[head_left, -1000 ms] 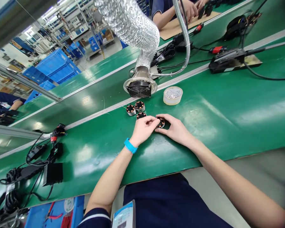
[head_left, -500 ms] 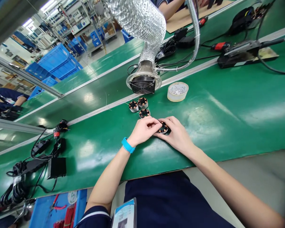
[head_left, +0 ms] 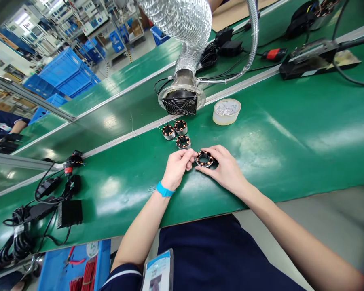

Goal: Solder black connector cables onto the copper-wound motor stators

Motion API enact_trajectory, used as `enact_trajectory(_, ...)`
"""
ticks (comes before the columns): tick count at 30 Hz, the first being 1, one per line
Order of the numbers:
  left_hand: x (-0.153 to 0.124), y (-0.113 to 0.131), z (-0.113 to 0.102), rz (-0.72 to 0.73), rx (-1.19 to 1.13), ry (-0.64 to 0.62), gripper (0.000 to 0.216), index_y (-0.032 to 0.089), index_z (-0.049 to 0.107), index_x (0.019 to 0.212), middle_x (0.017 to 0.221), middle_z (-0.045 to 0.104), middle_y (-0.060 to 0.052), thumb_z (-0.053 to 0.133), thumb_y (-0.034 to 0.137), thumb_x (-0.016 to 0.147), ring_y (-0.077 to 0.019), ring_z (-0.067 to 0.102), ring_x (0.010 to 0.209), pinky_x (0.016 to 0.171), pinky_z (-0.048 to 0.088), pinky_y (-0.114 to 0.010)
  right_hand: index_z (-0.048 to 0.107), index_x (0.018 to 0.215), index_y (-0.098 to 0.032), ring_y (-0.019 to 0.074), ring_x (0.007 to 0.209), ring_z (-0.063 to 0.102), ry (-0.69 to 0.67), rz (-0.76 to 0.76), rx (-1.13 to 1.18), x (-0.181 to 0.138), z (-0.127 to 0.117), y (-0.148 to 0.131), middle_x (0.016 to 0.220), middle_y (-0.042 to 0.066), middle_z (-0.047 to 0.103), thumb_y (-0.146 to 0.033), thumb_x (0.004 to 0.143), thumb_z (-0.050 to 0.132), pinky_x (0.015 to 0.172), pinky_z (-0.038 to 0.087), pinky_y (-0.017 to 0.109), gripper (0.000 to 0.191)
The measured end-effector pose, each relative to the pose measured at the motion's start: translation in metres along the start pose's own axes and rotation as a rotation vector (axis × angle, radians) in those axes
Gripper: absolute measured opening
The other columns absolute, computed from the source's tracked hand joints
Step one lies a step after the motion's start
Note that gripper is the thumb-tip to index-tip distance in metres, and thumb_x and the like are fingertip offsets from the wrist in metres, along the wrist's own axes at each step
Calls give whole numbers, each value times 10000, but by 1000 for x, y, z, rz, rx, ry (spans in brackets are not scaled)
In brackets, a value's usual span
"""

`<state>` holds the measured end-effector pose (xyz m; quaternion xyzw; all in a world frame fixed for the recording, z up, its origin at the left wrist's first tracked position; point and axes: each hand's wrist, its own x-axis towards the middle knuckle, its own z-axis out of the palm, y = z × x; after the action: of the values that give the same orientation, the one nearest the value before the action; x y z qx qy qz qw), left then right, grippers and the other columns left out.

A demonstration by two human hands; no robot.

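Between the thumb and fingers of my right hand [head_left: 226, 166] is a motor stator [head_left: 204, 159], a ring with copper coils around a dark open centre. My left hand [head_left: 179, 163] is closed in a pinch at the stator's left edge; whatever its fingertips grip is too small to make out. Just beyond my left hand, another stator [head_left: 183, 142] rests on the green bench. Two more, a left stator [head_left: 168, 132] and a right stator [head_left: 180, 127], stand side by side behind it with thin wires sticking out.
A fume duct with a fan grille [head_left: 181, 106] hangs behind the stators. To its right stands a tape roll [head_left: 227, 112] with silvery scraps inside. A soldering iron stand [head_left: 318, 64] is at far right. Black cables and adapters [head_left: 69, 213] lie left, above a blue bin [head_left: 56, 264].
My left hand has drawn back left from over the stator, uncovering its ring. My right hand still holds the stator. The view has shifted slightly.
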<state>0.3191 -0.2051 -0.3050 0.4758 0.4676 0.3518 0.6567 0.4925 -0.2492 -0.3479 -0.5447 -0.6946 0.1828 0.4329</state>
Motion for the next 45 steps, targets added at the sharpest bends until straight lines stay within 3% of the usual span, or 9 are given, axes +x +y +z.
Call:
enact_trajectory(5, -22, -3, -8, 44, 233, -18, 448, 129, 645, 860, 722, 561, 13, 734, 568, 847, -50, 456, 541, 499, 339, -201, 614, 1263, -195, 321, 1042, 605, 1, -3, 13, 0, 0, 0, 1111, 119, 612, -427, 922, 743, 906, 543, 486, 431)
enact_trajectory(8, -21, -2, -5, 36, 135, -62, 462, 120, 654, 842, 652, 505, 34, 707, 579, 860, -34, 388, 501, 464, 274, -182, 618, 1257, -193, 317, 1033, 604, 5, -12, 23, 0, 0, 1, 1101, 117, 609, -430, 934, 728, 901, 541, 485, 415)
enact_trajectory(13, -9, 9, 4, -132, -27, -133, 497, 107, 685, 840, 500, 380, 86, 784, 590, 772, -14, 200, 397, 400, 91, -195, 621, 1256, -184, 312, 1007, 610, 16, -25, 39, -1, 1, 3, 1089, 115, 604, -450, 940, 725, 878, 543, 485, 426)
enact_trajectory(18, -17, 16, 6, -174, 14, -141, 516, 105, 671, 785, 506, 480, 45, 758, 614, 799, -18, 288, 380, 379, 145, -185, 618, 1252, -177, 318, 1018, 608, 20, -34, 30, -1, 2, 1, 1096, 122, 612, -432, 956, 697, 882, 545, 495, 398)
enact_trajectory(24, -19, 10, 6, -162, -33, -138, 371, 98, 699, 810, 577, 573, 11, 753, 465, 817, -38, 393, 394, 363, 269, -176, 613, 1260, -190, 316, 1029, 607, 6, -19, 37, 0, 1, 0, 1104, 112, 612, -356, 943, 705, 891, 542, 493, 369)
enact_trajectory(31, -13, 5, -1, -194, -76, -281, 376, 111, 690, 905, 512, 499, 53, 737, 481, 854, -23, 253, 369, 355, 177, -165, 615, 1226, -192, 299, 1033, 602, 10, 2, 0, 2, 6, -2, 1098, 101, 612, -245, 872, 804, 899, 554, 460, 405)
enact_trajectory(34, -11, 5, -6, -135, 82, -218, 438, 109, 695, 941, 545, 526, 36, 682, 544, 892, -38, 316, 386, 377, 233, -174, 609, 1228, -183, 287, 1036, 607, -19, 34, -75, 9, 6, -7, 1112, 98, 608, -276, 855, 847, 913, 564, 451, 452)
enact_trajectory(40, -20, -9, -36, 76, 472, 135, 524, 127, 717, 949, 630, 566, 4, 670, 641, 855, -94, 461, 522, 488, 360, -205, 640, 1211, -109, 322, 976, 626, -137, 186, -337, 37, -4, -14, 1089, 120, 564, -454, 764, 911, 827, 600, 481, 626)
enact_trajectory(45, -31, -26, -71, 144, 607, 215, 519, 157, 743, 879, 708, 654, -44, 649, 666, 840, -162, 586, 662, 619, 469, -241, 541, 1397, -68, 323, 994, 647, -184, 250, -281, 56, -9, -2, 1181, 156, 549, -398, 787, 911, 885, 596, 501, 786)
